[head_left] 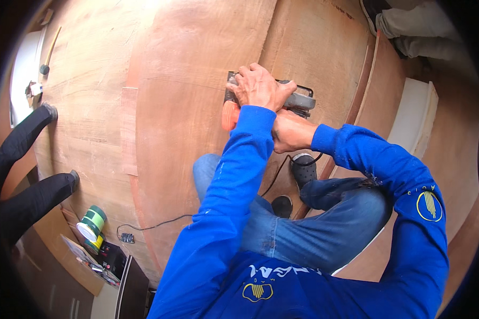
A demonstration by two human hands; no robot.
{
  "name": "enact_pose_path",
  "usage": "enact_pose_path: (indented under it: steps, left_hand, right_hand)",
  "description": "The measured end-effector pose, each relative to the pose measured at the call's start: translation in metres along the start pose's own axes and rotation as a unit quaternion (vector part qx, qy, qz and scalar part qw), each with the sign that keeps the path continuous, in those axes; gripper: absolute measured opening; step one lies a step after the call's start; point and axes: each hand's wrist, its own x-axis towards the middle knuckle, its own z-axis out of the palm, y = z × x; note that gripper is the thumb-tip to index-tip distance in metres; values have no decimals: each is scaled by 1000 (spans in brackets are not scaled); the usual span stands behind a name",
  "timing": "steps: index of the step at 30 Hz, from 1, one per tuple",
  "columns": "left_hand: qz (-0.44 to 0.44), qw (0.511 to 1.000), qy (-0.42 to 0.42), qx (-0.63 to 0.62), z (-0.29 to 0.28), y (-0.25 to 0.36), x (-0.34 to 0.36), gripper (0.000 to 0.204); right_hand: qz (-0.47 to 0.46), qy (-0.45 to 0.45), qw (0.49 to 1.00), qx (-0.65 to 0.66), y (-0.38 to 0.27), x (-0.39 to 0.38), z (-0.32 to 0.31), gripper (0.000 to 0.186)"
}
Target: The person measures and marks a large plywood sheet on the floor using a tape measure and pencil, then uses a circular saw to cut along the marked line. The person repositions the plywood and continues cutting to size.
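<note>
My left hand (257,87) lies over the top of a corded circular saw (230,115), its fingers bent over the front. The saw has an orange motor housing, a dark base plate and a grey guard (302,101). Close behind, my right hand (294,131) is closed around the saw's rear part; its fingers are partly hidden. The tool rests on a large reddish-brown plywood sheet (181,106). Beneath the saw, the blade cannot be seen. A black cord (275,178) runs from it past my legs.
Another person's dark-trousered legs (26,138) stand at the left, and light trousers (420,24) show at the far right. A green can (92,222) and a small socket box (127,237) are at the lower left. Upright boards (380,95) stand on the right.
</note>
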Motion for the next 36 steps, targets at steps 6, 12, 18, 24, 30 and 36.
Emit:
enact_pose_path:
  steps: [6,12,18,24,30,36]
  left_hand:
    - [18,999,-12,-42,-32,-10,-20,100]
    - [-39,997,20,-66,-24,-28,-48,116]
    - [-53,988,131,-63,23,-28,-82,125]
    - [-107,989,54,-85,16,-20,-71,100]
    - [-107,991,59,-61,15,-10,-69,82]
    - [-92,989,63,-97,10,-11,-65,80]
  right_hand:
    - [-14,103,994,-35,-29,-3,15,58]
    - [110,135,984,-34,-35,-19,61,37]
    - [66,162,984,-44,-33,-38,86,22]
    - [61,137,987,49,-27,-37,69,21]
    - [73,138,983,92,-24,-39,61,20]
    - [58,176,979,82,-19,-30,68,22]
